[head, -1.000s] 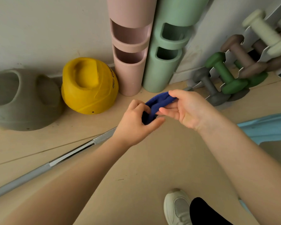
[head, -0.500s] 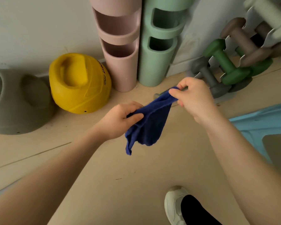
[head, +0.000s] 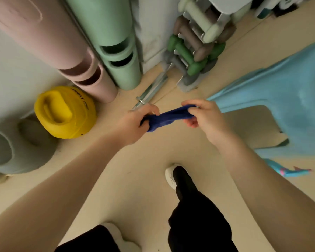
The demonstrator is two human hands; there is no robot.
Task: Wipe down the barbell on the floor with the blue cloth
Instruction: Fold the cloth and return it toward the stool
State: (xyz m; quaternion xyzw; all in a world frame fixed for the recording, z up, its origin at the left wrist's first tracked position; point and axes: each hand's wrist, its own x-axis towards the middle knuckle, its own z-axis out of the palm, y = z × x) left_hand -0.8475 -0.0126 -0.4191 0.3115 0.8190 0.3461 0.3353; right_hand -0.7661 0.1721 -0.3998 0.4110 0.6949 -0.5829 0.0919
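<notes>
The dark blue cloth [head: 168,118] is stretched between both hands at mid-frame, bunched into a short band. My left hand [head: 135,124] grips its left end and my right hand [head: 205,117] pinches its right end. Only the end of the silver barbell [head: 152,91] shows, lying on the floor just beyond my left hand and pointing toward the dumbbell rack. The remainder of the bar is hidden behind my hands and left arm.
A yellow weight [head: 65,112] and a grey weight [head: 16,148] sit at the left wall. Pink rollers [head: 91,77] and green rollers [head: 116,57] lean in the corner. A dumbbell rack [head: 195,51] stands behind. A light blue mat [head: 280,99] lies at the right. My feet [head: 171,175] are below.
The cloth hung loose from both hands half a second ago; now it is pulled into a short tight band. The view has tilted down and my legs have come into sight.
</notes>
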